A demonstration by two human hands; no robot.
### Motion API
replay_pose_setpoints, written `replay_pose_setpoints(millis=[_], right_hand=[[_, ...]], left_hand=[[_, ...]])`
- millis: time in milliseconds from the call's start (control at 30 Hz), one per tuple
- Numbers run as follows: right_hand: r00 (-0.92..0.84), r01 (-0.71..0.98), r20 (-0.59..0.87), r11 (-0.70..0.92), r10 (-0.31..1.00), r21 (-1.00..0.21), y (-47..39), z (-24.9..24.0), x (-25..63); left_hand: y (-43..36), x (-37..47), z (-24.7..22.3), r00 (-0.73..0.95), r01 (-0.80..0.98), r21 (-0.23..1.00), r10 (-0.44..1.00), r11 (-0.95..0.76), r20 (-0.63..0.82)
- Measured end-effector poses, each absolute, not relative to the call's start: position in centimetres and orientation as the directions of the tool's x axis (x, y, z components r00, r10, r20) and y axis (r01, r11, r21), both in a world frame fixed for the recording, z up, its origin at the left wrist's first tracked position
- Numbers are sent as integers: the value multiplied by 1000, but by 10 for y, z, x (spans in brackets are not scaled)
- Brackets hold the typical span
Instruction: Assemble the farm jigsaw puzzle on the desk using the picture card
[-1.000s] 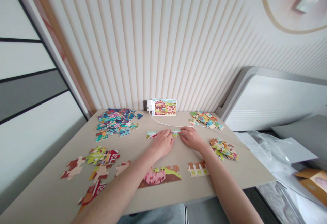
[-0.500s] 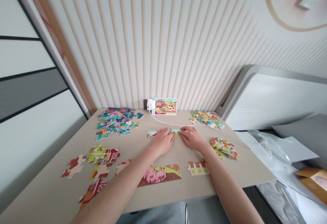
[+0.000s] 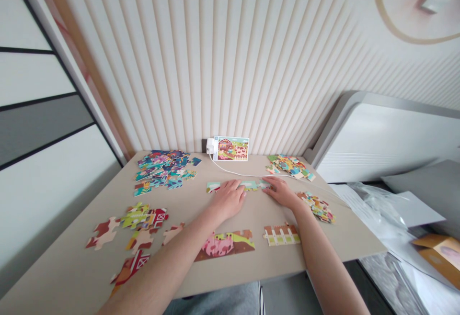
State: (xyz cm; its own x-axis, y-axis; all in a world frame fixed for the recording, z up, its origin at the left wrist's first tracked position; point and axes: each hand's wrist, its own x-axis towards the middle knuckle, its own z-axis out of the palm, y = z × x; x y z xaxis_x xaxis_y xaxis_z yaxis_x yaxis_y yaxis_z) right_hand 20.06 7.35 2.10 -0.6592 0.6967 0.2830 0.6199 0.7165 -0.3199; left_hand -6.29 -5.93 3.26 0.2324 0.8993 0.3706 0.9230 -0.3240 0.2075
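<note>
A strip of light-blue and green puzzle pieces lies across the back middle of the table. My left hand rests on the strip's left part, fingers bent and close together, covering some of it. At the strip's right end my right hand touches a pale blue piece with its fingertips. Nearer the front lie a joined pig section, partly behind my left forearm, and a joined fence section beside my right forearm.
A picture card leans on the wall by a white charger, whose cable crosses the table. Piles stand at back left, back right and right. Loose cow and barn pieces lie at front left.
My right hand has moved a little to the right, and more of the light-blue strip now shows between my hands. My left hand has stayed almost in place.
</note>
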Motion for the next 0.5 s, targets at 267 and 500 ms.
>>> replay_pose_setpoints(millis=[267,500], right_hand=[[-648,639,299,714,701,-288,78,18,210],[-628,651,304,697,717,-301,71,22,210]], left_hand=[[-61,-65,34,277,910,198,888,-365,367],[-61,-68,44,255,918,193,888,-347,382]])
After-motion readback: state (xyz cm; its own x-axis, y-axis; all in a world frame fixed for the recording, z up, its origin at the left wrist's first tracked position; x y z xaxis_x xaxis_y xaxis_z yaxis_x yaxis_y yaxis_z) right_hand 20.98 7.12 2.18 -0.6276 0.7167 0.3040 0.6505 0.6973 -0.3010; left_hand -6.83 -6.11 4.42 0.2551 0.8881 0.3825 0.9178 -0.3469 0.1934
